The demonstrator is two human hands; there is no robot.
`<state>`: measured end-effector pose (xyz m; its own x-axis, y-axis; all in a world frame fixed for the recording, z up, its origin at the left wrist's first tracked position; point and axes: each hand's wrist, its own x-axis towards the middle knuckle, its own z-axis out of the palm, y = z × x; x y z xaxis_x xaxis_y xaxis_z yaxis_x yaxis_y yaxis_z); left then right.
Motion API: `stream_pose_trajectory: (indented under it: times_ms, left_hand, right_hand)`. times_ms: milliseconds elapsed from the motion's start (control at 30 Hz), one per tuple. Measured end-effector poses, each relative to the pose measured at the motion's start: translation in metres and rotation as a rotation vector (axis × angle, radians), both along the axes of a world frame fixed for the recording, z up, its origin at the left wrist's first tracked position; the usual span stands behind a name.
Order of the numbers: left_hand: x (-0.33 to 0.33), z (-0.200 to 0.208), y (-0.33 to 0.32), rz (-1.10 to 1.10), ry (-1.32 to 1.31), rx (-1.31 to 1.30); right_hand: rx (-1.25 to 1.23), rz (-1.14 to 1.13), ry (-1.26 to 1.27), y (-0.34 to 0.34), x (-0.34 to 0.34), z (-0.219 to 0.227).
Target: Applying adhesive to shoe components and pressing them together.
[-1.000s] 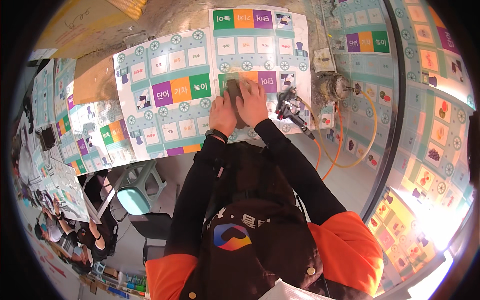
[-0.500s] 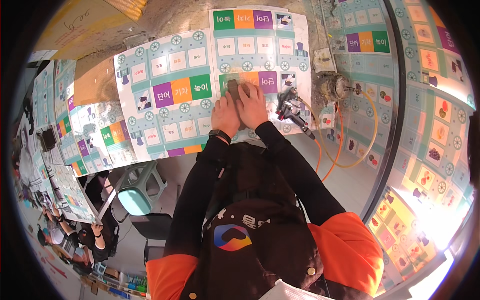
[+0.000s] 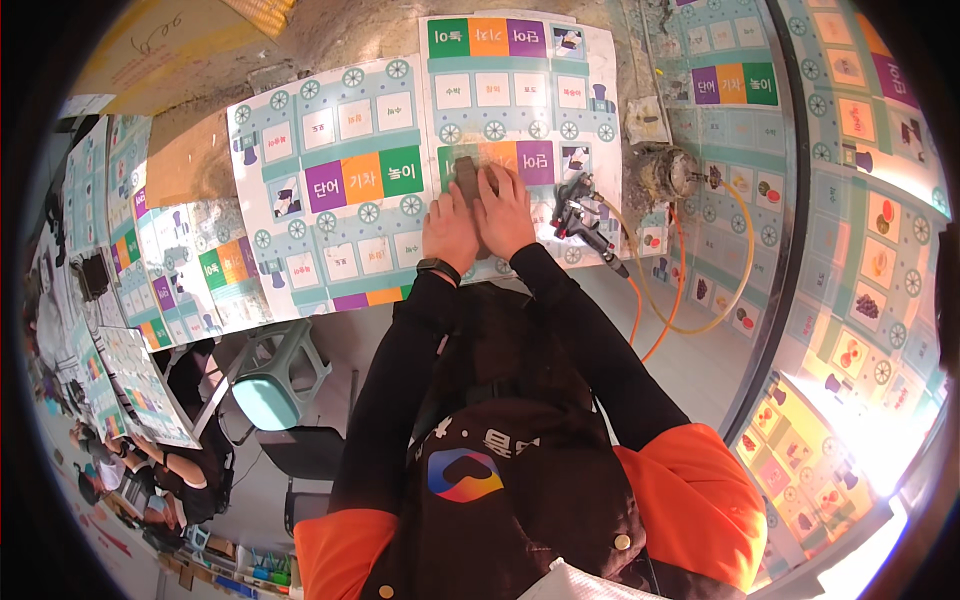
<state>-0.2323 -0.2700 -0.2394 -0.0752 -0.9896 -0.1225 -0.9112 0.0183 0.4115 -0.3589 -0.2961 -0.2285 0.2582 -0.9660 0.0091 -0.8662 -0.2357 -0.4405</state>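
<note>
Much of the dark brown, narrow oblong block (image 3: 465, 172) is hidden beneath the fingers; its far end pokes out past the fingertips, and a shadowed strip near the wrists may be its near end, though that is hard to make out. The block lies between the bare left hand (image 3: 450, 232) and the bare right hand (image 3: 506, 218), pointing away from the person. Both hands touch it from above, the left along its left side and the right along its right, fingers drawn fairly close together; whether they grip it or merely rest on it cannot be told.

Under both hands is a white paper sheet printed with pale-teal train cars (image 3: 512, 118), its middle covered by them. A similar printed paper sheet (image 3: 340, 84) spreads to the left of the left hand. Just right of the right hand sits a black and silver spray gun (image 3: 584, 222), joined to an orange hose (image 3: 664, 335) that drops out of sight behind the right arm. Far left of the hands, people at the rim are bent and too small to read clearly.
</note>
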Motion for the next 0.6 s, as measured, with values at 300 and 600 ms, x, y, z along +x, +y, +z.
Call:
stream_pose_trajectory:
  times_ms: [300,600]
  left_hand:
    - [0.012,-0.01,0.003,0.054,0.361,0.03]
    - [0.01,-0.015,0.001,0.015,0.195,0.002]
  right_hand:
    - [-0.036,0.017,-0.066,0.004,-0.007,-0.005]
    - [-0.052,0.012,-0.009,0.006,0.001,-0.008]
